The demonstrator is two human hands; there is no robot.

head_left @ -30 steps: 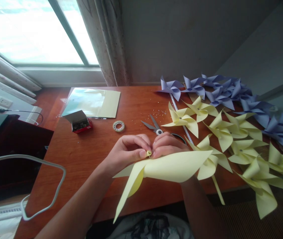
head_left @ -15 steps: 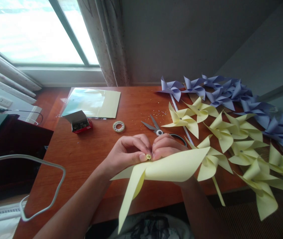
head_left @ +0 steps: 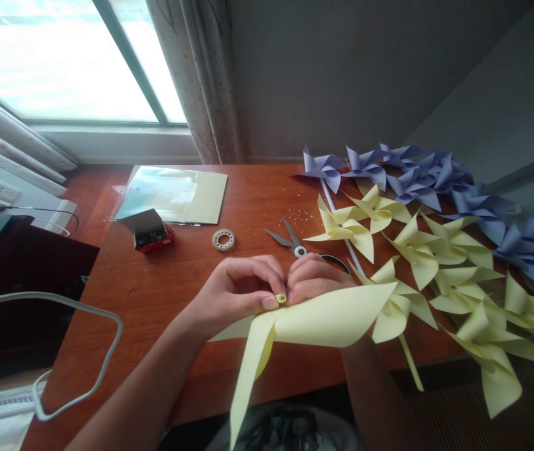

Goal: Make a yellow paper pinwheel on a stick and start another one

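Both hands meet at the middle of a half-folded yellow pinwheel (head_left: 323,319) held above the near edge of the table (head_left: 163,294). The left hand (head_left: 238,289) and right hand (head_left: 316,279) pinch its small centre pin (head_left: 281,298) — fingertips pressed together. Scissors (head_left: 295,243) lie at 12 o'clock, finished yellow pinwheels (head_left: 440,263) at 3 o'clock.

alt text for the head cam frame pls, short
Both hands, left hand and right hand, pinch the centre of a half-folded yellow paper pinwheel over a wooden table. Finished yellow pinwheels and purple pinwheels lie to the right, scissors just behind.
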